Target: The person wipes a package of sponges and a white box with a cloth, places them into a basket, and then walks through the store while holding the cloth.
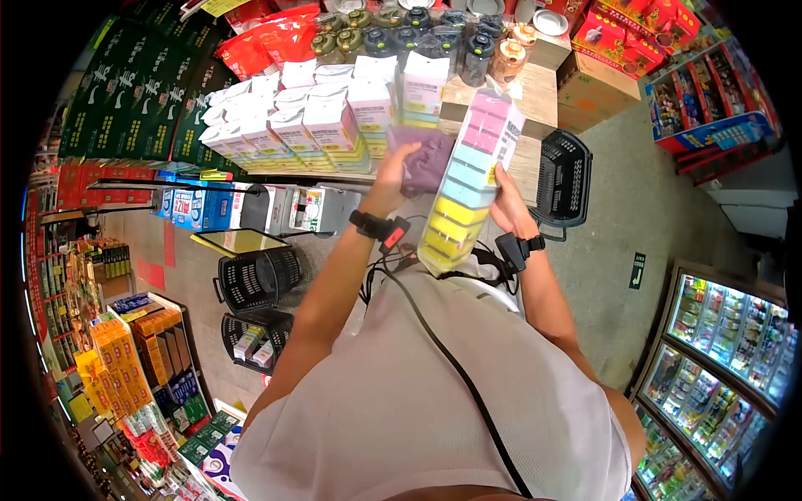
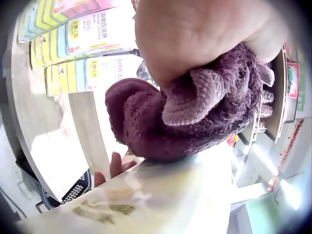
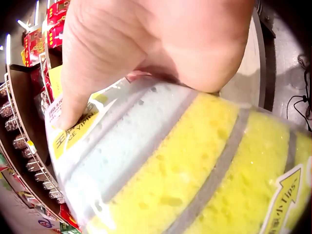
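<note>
My left hand (image 1: 387, 182) grips a crumpled purple cleaning cloth (image 1: 428, 160), bunched under the fingers in the left wrist view. A tall clear pack of sponges (image 1: 469, 177), layered pink, pale blue and yellow, leans in front of my body. My right hand (image 1: 510, 204) holds this pack from its right side, with the thumb on the yellow label (image 3: 78, 134) in the right wrist view. The cloth (image 2: 161, 131) is close beside the pack and overlaps it in the left wrist view. Similar sponge packs (image 1: 336, 125) stand in rows on the display table just beyond my hands.
Dark drink bottles (image 1: 479, 57) and red bags (image 1: 286, 35) stand behind the sponge packs. A black shopping basket (image 1: 565, 179) is at the table's right end, and more baskets (image 1: 255, 280) are on the floor at left. Glass-door fridges (image 1: 723, 334) line the right side.
</note>
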Demonstrator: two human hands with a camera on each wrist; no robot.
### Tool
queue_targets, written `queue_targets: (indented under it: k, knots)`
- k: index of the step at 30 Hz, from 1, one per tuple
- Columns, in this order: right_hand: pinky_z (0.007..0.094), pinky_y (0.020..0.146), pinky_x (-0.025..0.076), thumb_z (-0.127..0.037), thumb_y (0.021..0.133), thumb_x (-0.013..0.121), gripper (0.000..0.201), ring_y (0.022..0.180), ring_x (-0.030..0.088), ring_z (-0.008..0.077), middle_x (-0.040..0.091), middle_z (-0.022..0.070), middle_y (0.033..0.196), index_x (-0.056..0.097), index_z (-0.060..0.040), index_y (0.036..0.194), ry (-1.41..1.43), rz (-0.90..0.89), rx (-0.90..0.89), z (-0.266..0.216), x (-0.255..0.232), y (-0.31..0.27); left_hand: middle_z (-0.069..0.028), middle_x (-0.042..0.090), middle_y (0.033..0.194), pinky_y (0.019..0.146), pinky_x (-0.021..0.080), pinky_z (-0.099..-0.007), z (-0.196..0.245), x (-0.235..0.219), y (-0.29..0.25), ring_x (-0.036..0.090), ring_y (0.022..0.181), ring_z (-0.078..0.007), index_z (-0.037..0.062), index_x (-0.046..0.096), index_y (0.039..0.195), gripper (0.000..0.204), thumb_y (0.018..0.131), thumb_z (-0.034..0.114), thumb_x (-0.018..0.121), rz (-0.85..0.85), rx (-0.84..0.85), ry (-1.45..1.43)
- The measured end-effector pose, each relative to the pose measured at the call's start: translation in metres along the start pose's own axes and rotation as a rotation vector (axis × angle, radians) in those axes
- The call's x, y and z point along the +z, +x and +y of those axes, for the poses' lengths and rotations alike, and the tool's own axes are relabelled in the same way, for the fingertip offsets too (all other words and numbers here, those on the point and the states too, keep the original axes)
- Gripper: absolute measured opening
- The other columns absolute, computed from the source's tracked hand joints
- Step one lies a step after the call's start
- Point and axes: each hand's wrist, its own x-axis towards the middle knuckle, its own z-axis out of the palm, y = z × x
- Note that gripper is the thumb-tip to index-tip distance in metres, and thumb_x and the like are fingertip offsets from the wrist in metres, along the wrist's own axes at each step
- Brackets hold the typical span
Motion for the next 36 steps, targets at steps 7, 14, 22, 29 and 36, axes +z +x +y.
queue_targets:
  k: [7, 14, 22, 29, 36]
  knots:
    - [0.0307, 0.091, 0.049, -0.035, 0.099, 0.053, 0.049, 0.108, 0.058, 0.0163, 0.058, 0.0087, 0.124, 0.045, -0.0011, 0.133, -0.058, 0.077, 0.087, -0.006, 0.005, 0.001, -0.0077, 0.068, 0.096, 0.072, 0.054, -0.0316, 0.065, 0.011, 0.027, 0.067, 0.081, -0.0176, 0.0018, 0.063, 0.108, 0.031, 0.089, 0.026, 0.062, 0.131, 0.406, 0.116]
    - [0.0307, 0.085, 0.052, -0.035, 0.099, 0.052, 0.043, 0.099, 0.061, 0.0161, 0.061, 0.0079, 0.117, 0.051, -0.0012, 0.126, -0.076, 0.119, 0.028, 0.001, 0.043, 0.007, -0.0180, 0.066, 0.088, 0.075, 0.050, -0.0367, 0.066, 0.066, 0.047, 0.065, 0.083, -0.0296, -0.0020, 0.062, 0.102, 0.032, 0.079, 0.019, 0.068, 0.241, 0.907, 1.009]
    - [0.0398, 0.086, 0.054, -0.045, 0.099, 0.045, 0.049, 0.098, 0.067, 0.0266, 0.065, 0.0139, 0.116, 0.054, -0.0046, 0.126, 0.264, 0.093, -0.026, -0.057, -0.028, 0.028, -0.0191, 0.064, 0.088, 0.072, 0.049, -0.0375, -0.009, 0.052, -0.028, 0.062, 0.080, -0.0309, 0.0005, 0.060, 0.108, 0.037, 0.076, 0.017, 0.069, -0.467, 0.744, 1.167]
    - [0.0370, 0.083, 0.055, -0.034, 0.097, 0.054, 0.042, 0.094, 0.066, 0.0232, 0.065, 0.0100, 0.110, 0.051, -0.0045, 0.127, 0.104, 0.192, -0.139, -0.071, -0.073, 0.042, -0.0039, 0.063, 0.093, 0.071, 0.049, -0.0276, 0.004, 0.024, -0.042, 0.059, 0.081, -0.0118, 0.0026, 0.060, 0.106, 0.025, 0.083, 0.011, 0.063, -0.430, 0.271, 0.754]
    - [0.0325, 0.085, 0.053, -0.031, 0.098, 0.054, 0.042, 0.102, 0.061, 0.0171, 0.060, 0.0093, 0.118, 0.048, -0.0048, 0.130, -0.148, 0.272, -0.153, -0.044, -0.006, 0.030, -0.0014, 0.060, 0.080, 0.058, 0.045, -0.0225, 0.010, 0.010, -0.010, 0.055, 0.068, -0.0065, 0.0001, 0.060, 0.102, 0.018, 0.090, 0.013, 0.061, -0.006, 0.414, 0.472]
